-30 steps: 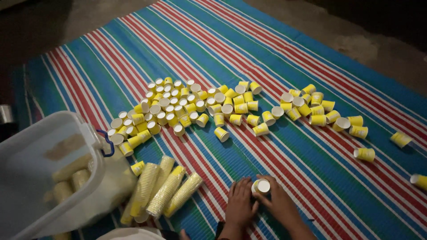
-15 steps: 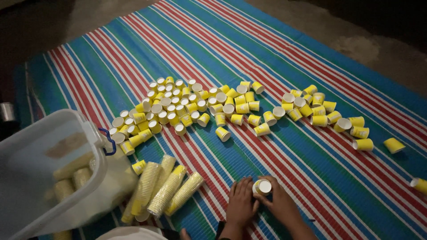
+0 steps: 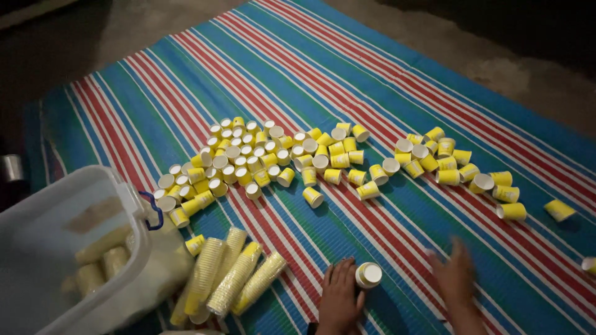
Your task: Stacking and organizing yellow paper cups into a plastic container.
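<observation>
- A striped mat (image 3: 347, 74) in blue, red, white and green covers the floor and fills most of the head view, its stripes running from 7 o'clock towards 1 o'clock.
- A clear plastic storage bin (image 3: 68, 248) sits at 8 o'clock on the mat's edge, with a blue handle clip (image 3: 153, 209) on its near rim and stacked yellow cups dimly visible through its wall.
- A wide scatter of small yellow paper cups (image 3: 261, 158) spreads across the middle of the mat, some upright, many tipped on their sides with white insides showing.
- A second, looser cluster of cups (image 3: 450, 164) lies at 3 o'clock, and one stray cup (image 3: 559, 209) rests apart at the far right.
- Four long nested stacks of cups (image 3: 233, 276) lie on their sides at 7 o'clock, side by side, just beside the bin.
- The person's left hand (image 3: 340, 298) rests at 6 o'clock, palm down, fingers curled loosely against a single cup.
- That single cup (image 3: 368, 275) lies on the mat at 6 o'clock, white rim facing the camera, touching the left fingers; the grip is partly closed around its side rather than fully clasped.
- The right hand (image 3: 456, 279) is at 5 o'clock, well apart from the single cup, blurred, fingers spread open and holding nothing.
</observation>
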